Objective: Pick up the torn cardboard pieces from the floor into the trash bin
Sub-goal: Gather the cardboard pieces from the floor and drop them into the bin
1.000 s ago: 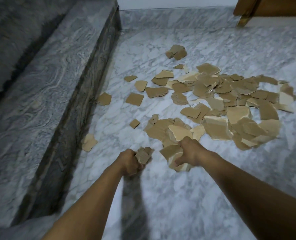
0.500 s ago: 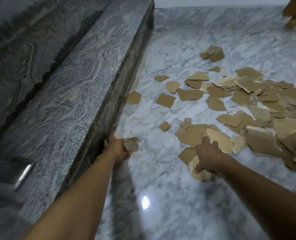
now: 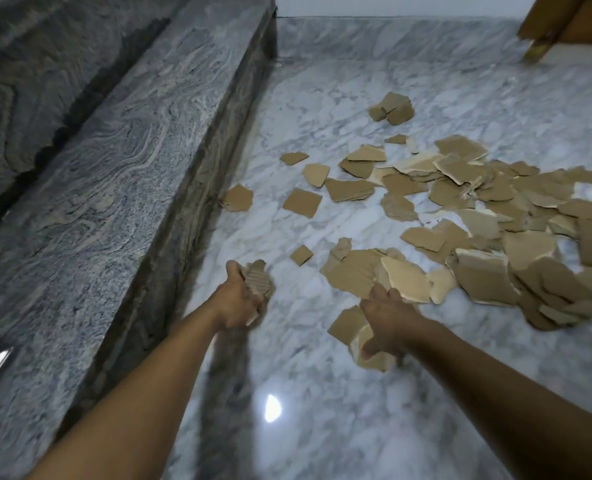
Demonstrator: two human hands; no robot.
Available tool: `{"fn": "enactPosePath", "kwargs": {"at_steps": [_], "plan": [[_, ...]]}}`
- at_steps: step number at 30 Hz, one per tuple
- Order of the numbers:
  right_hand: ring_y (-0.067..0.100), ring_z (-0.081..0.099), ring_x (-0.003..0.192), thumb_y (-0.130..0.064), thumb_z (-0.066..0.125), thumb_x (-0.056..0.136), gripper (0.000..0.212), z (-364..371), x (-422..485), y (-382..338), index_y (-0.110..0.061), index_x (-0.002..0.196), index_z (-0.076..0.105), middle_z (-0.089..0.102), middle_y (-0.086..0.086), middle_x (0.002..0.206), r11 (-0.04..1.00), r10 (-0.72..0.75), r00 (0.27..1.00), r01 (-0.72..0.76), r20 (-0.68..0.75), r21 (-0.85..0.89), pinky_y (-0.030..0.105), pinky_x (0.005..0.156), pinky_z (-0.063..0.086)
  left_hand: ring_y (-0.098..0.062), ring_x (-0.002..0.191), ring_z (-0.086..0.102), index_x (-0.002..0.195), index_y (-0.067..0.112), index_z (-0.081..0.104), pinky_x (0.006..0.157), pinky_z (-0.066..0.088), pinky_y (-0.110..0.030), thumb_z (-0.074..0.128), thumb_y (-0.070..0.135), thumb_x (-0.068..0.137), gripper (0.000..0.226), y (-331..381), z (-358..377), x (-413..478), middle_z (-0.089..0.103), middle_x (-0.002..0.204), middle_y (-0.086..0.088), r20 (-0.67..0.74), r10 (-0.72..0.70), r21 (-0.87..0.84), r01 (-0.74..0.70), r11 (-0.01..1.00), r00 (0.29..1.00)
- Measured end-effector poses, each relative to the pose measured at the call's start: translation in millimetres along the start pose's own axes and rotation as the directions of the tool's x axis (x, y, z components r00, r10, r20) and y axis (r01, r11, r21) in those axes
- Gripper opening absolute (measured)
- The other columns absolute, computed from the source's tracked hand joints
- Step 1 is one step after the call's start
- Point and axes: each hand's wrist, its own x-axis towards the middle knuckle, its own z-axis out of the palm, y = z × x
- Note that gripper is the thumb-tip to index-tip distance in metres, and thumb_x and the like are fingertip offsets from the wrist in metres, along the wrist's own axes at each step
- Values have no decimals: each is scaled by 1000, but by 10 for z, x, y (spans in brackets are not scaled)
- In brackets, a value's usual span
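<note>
Several torn brown cardboard pieces (image 3: pixel 467 237) lie scattered over the white marble floor (image 3: pixel 322 393), thickest at the right. My left hand (image 3: pixel 239 299) grips a small bunch of cardboard scraps (image 3: pixel 260 282) just above the floor, close to the step. My right hand (image 3: pixel 390 318) holds a stack of larger cardboard pieces (image 3: pixel 360 336) at the near edge of the pile. A few single pieces (image 3: pixel 302 202) lie apart toward the step. No trash bin is in view.
A grey granite step (image 3: pixel 114 168) runs along the left, with a darker ledge above it. A wooden furniture leg (image 3: pixel 544 32) stands at the far right corner. A white wall borders the floor at the back.
My left hand went left to the foot of the step and came back a little with more scraps in it. The view swung left. My right hand kept its stack.
</note>
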Motion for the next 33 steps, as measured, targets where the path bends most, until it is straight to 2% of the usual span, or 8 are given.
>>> {"fn": "enactPosePath", "kwargs": {"at_steps": [4,7,12,15,19,24,28,33], "plan": [[28,35,121,-58,79,70,74,-110,-95,218,-18,126,51,33,5,134,1000,-30,998,30,-56,3,42,90,44,-28,96,66,123,24,29,81,56,-40,81,34,78,70,605,33,257,63,107,-8,27,33,-12,-33,999,999],[30,33,125,-57,80,68,77,5,-139,338,-18,127,50,29,6,140,999,-19,993,16,-113,-32,40,89,42,-29,101,63,107,15,59,84,53,-36,79,40,76,45,845,233,543,65,112,-9,-56,4,179,6,984,998],[33,30,126,-53,81,71,77,95,-132,305,-16,128,45,24,10,142,999,-16,993,12,-120,-34,44,95,42,-34,108,51,97,23,43,88,46,-37,68,38,78,35,893,548,770,49,121,-10,-111,40,405,8,914,993],[34,29,126,-54,83,69,76,68,-127,309,-17,125,48,25,8,140,999,3,993,-8,-114,-41,46,96,40,-36,95,58,104,18,48,78,48,-38,68,30,79,34,941,591,764,63,106,-12,-133,61,382,-6,924,989],[35,27,129,-53,83,70,77,81,-130,313,-17,127,47,23,9,141,999,8,995,-12,-99,-36,47,99,38,-29,86,55,110,14,34,70,43,-35,72,27,83,48,976,579,700,56,101,-11,-112,-28,229,53,972,993],[36,24,129,-49,85,71,78,49,-122,309,-16,129,46,21,9,140,1000,-3,997,2,-75,-15,49,99,38,-29,107,65,107,4,66,79,50,-25,73,23,88,28,1061,457,615,69,111,-8,30,-32,186,26,982,999],[36,23,127,-46,86,70,76,5,-127,305,-15,128,47,20,10,139,1000,-15,998,15,-54,-4,48,97,40,-25,102,68,110,8,73,97,53,-39,82,27,79,37,1358,418,621,72,112,-9,189,37,99,-57,994,981],[36,22,130,-39,87,71,72,54,-153,322,-14,126,47,20,10,144,998,-35,995,39,-96,46,47,100,38,-35,130,34,137,22,53,111,37,-44,75,51,77,71,1610,935,674,29,145,-9,212,49,522,-156,838,976]]}}
